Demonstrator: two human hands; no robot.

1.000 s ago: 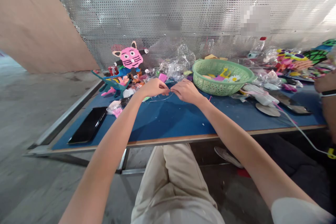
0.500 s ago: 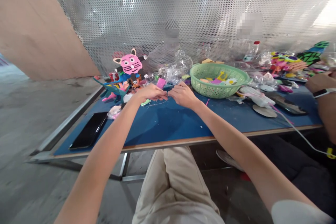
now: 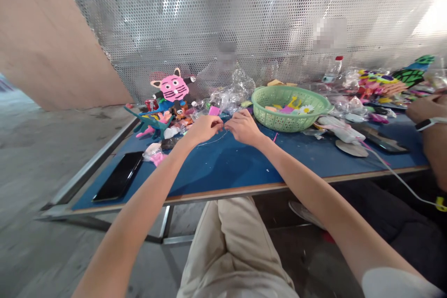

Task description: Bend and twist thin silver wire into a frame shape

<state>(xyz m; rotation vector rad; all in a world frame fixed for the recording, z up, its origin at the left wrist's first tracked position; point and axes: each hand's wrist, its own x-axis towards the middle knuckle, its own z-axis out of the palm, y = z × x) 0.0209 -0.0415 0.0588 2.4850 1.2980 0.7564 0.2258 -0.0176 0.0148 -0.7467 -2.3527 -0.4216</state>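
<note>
well, our left hand (image 3: 204, 127) and right hand (image 3: 243, 126) both pinch a thin string (image 3: 213, 140) over the blue desk (image 3: 226, 167). a green basket (image 3: 288, 124) sits near.

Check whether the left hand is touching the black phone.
Apart. The head view shows a wide stretch of bare blue table between the left hand and the phone.

On my feed I see a blue table (image 3: 223, 167) backed by a perforated metal screen (image 3: 244, 23). A black phone (image 3: 119, 176) lies flat near its left edge. A pink cat figure (image 3: 173, 87) stands at the back left, with crumpled clear bags (image 3: 230, 94) beside it, then a green basket (image 3: 283, 124) holding foam pieces. At the far right, a co-worker's wrist (image 3: 428, 124) wears a watch
</note>
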